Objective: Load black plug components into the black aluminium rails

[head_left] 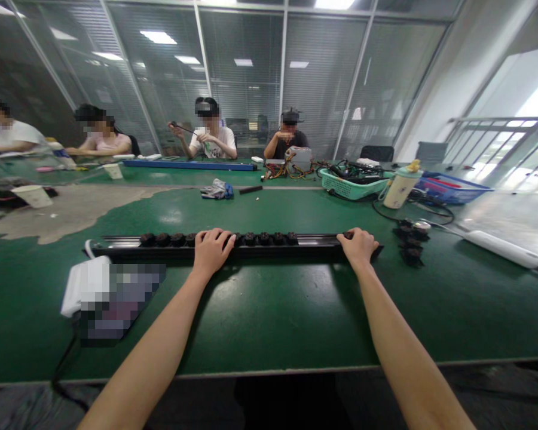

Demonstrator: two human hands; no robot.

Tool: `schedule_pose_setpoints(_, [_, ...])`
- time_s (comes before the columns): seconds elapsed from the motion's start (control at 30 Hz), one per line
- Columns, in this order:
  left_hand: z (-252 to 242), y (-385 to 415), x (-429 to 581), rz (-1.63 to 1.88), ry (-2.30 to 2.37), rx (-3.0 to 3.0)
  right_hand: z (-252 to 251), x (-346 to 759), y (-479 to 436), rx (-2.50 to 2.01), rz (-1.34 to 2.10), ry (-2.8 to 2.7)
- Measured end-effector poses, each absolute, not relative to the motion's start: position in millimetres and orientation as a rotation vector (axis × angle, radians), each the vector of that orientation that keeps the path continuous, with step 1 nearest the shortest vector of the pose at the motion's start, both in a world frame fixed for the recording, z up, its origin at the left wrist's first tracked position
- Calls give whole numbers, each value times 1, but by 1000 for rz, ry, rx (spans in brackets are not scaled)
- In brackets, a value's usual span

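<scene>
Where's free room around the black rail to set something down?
Widest bare mat lies in front of the rail, between your left hand and right hand. Another patch sits right of your right forearm, below the dark parts. Crowded: behind them, around the basket, bottle and cables.

Bright ceiling lights (158,37), warped edges

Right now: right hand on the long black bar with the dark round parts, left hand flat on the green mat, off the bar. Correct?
No. The left hand is not off the bar: the head view shows it resting on the long black bar too. The right hand on the bar is as you said.
</scene>
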State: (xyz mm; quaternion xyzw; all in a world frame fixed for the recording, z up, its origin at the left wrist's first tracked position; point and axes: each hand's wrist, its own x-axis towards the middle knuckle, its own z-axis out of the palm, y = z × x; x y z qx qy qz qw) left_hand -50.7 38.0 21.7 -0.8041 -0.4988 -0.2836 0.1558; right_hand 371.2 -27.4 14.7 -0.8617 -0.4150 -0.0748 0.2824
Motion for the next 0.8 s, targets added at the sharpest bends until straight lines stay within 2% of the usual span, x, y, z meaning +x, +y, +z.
schedule_pose_setpoints(0.8, [21, 39, -51, -814, -1402, -2287, 7, 395, -29, -2352, -224, -1015])
